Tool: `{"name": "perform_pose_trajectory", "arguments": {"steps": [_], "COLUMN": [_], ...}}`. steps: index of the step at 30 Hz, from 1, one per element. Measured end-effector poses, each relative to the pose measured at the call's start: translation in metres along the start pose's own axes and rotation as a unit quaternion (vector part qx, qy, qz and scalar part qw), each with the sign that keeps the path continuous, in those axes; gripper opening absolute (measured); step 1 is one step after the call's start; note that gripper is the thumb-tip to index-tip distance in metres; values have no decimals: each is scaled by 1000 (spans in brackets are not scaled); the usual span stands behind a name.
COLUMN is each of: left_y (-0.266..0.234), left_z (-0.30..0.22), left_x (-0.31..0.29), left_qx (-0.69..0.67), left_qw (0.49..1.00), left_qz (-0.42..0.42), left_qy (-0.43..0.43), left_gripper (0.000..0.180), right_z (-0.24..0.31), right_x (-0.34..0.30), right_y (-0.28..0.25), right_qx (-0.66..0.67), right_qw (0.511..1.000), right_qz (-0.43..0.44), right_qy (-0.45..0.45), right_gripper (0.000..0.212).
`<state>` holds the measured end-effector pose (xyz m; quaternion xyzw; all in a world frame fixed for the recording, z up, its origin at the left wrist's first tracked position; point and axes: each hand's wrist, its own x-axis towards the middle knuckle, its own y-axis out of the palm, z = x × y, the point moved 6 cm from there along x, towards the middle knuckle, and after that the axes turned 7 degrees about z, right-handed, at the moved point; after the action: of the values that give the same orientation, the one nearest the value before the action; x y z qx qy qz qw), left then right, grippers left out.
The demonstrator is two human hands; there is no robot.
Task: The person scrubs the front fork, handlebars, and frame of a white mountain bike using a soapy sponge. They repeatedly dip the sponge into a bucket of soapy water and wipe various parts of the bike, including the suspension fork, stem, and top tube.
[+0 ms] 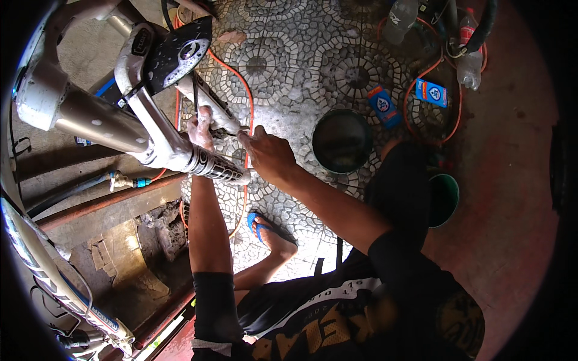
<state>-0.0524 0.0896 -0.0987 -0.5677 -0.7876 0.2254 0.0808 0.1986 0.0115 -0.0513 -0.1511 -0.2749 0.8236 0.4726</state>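
A bicycle suspension fork (174, 147), white with bronze tubes and spotted with suds, reaches in from the upper left, its two leg ends pointing toward me. A black mudguard (180, 54) is fixed at its arch. My left hand (203, 127) lies between the two legs with its fingers curled; its wrist passes behind the nearer leg, and what the fingers hold is hidden. My right hand (265, 155) is closed at the tip of the farther leg, thumb and forefinger against its end. Suds whiten the left fingers.
A dark bucket (342, 141) of liquid stands right of my hands, a green bucket (444, 200) beyond my knee. Two blue-and-red packets (384, 107) lie near plastic bottles (469, 69). An orange hose (250, 96) crosses the patterned tiles. Steps (114, 204) and a bicycle frame (54, 277) are at left.
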Motion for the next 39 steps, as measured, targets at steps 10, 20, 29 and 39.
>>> {"name": "perform_pose_trajectory", "arguments": {"steps": [10,20,29,39], "left_y": [11,14,13,16], "left_z": [-31,-25,-38,-38], "left_x": [-19,-15,-27,-26], "left_qx": [60,3,147,91], "left_qw": [997,999,985,993], "left_qz": [-26,33,9,36], "left_qy": [49,26,88,72], "left_gripper": [85,92,85,83], "right_z": [-15,-25,-14,-9], "right_x": [-9,4,42,45], "right_y": [3,-31,-39,-39], "right_qx": [-22,-73,-182,-129], "right_qw": [999,996,975,976], "right_qz": [-32,43,104,122], "right_qy": [29,-36,-78,-125], "right_gripper": [48,24,30,23]}}
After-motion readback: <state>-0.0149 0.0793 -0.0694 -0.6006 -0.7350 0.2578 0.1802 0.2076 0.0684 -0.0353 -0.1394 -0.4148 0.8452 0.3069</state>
